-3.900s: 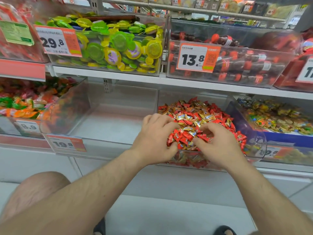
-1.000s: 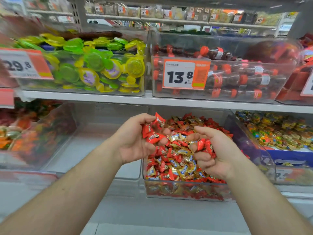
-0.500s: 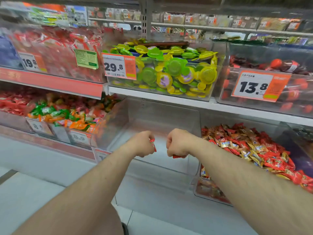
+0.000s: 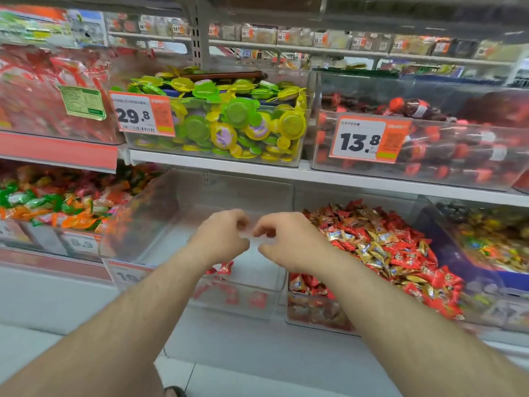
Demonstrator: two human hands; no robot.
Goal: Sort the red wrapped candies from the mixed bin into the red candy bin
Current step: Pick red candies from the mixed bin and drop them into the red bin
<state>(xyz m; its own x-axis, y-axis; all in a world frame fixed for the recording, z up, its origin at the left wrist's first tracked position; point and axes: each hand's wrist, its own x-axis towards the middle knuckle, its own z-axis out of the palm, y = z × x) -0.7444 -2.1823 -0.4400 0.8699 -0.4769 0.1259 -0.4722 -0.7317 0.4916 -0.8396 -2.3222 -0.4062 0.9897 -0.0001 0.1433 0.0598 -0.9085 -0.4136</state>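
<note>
The clear red candy bin [image 4: 148, 224] sits on the lower shelf, and a few red wrapped candies [image 4: 224, 267] lie on its floor near the front wall. My left hand [image 4: 220, 239] and my right hand [image 4: 289, 243] hover side by side over this bin, fingers loosely curled and spread, with nothing visible in them. To the right stands the mixed bin [image 4: 312, 316], heaped with red and gold wrapped candies [image 4: 386, 253]. My right forearm crosses the mixed bin's front left corner.
A bin of orange and green candies [image 4: 57, 204] stands to the left, a bin of multicoloured candies [image 4: 492, 239] to the far right. The upper shelf [image 4: 257, 167] overhangs with bins of green-yellow cups [image 4: 229, 124] and cola-bottle sweets [image 4: 429, 144]. White floor lies below.
Half a second ago both fists gripped red candies above the clear bin. Now the fingers have loosened and candies lie on the bin floor.
</note>
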